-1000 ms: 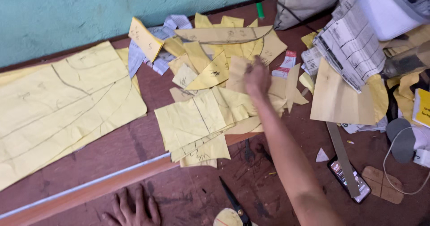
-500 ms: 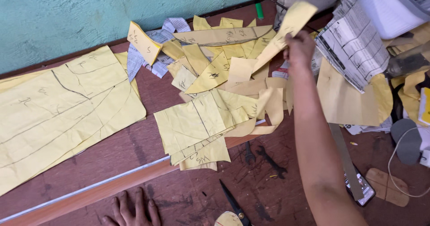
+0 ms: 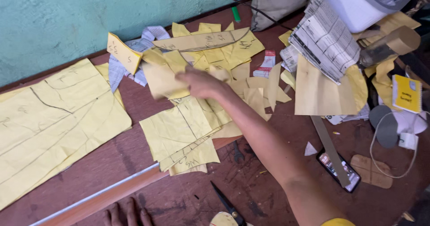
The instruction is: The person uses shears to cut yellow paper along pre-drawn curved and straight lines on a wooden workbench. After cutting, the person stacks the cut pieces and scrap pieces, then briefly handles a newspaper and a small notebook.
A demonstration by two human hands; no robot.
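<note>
From the head view I see my right hand (image 3: 204,83) stretched across the brown table (image 3: 134,161), fingers pinched on a yellow paper piece (image 3: 163,80) held just above the heap of yellow paper cutouts (image 3: 210,56). My left hand (image 3: 127,215) lies flat and released on the table at the bottom edge, beside a long ruler (image 3: 107,192). A large yellow pattern sheet (image 3: 49,123) lies to the left, scissors (image 3: 226,203) near the bottom, a phone (image 3: 339,170) to the right
</note>
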